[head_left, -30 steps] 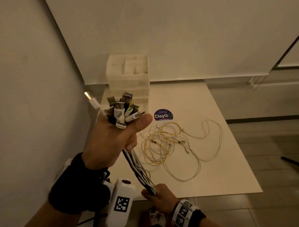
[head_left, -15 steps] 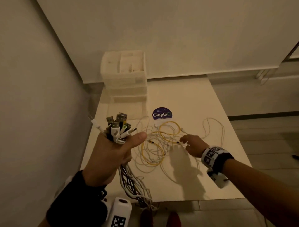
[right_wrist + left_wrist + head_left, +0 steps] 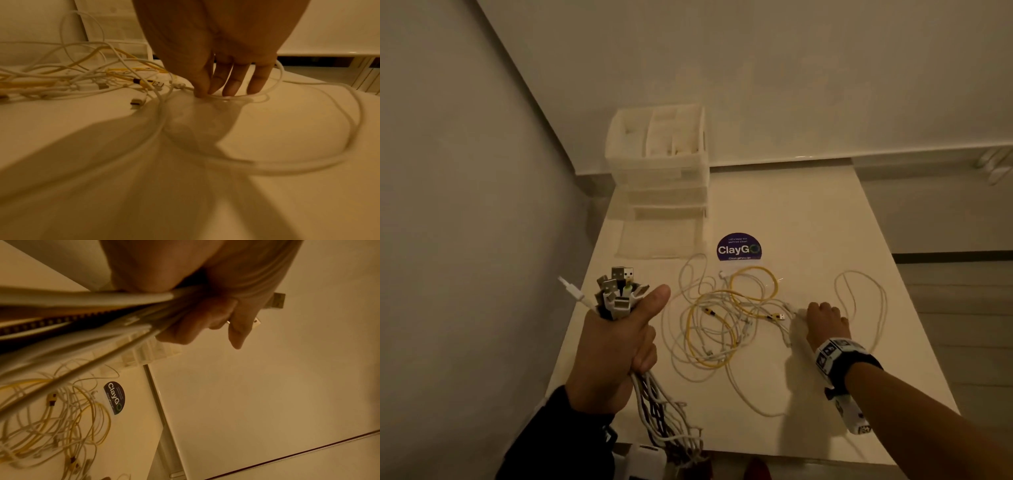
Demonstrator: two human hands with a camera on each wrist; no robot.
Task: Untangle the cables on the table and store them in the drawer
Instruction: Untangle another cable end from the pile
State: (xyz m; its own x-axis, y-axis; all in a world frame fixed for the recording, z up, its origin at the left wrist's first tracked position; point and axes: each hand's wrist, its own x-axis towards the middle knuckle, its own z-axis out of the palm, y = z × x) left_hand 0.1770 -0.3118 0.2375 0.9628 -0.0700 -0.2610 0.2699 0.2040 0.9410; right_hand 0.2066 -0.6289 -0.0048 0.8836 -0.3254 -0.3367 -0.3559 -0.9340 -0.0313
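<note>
1. Overhead, the left hand [image 3: 609,346] was raised above the near-left corner of the bench [image 3: 808,212], fist curled tight round a bundle of cables [image 3: 619,294], thumb stretched out to the right.
2. USB plugs stood up out of the top of the fist; the cords hung below it, past the near bench edge.
3. Left wrist view: fingers [image 3: 207,316] wrapped round the cords; one plug showed beyond the knuckles.
4. Loose tangle of cables [image 3: 726,329], white and yellow, lay on the bench centre, between the two hands.
5. The right hand [image 3: 823,322] was down at the right side of the tangle, fingertips [image 3: 230,87] pointing down onto a white cable [image 3: 236,97]. Thumb and forefinger were closed together at the cable; whether they actually pinched it could not be made out (motion blur).
6. A yellow USB plug [image 3: 153,83] lay just left of that hand.
7. Translucent drawer unit [image 3: 664,171] stood at the far-left of the bench against the wall, its bottom drawer [image 3: 657,240] pulled out.
8. A round purple "ClayGo" sticker [image 3: 738,248] sat just right of the drawer, beyond the tangle.
</note>
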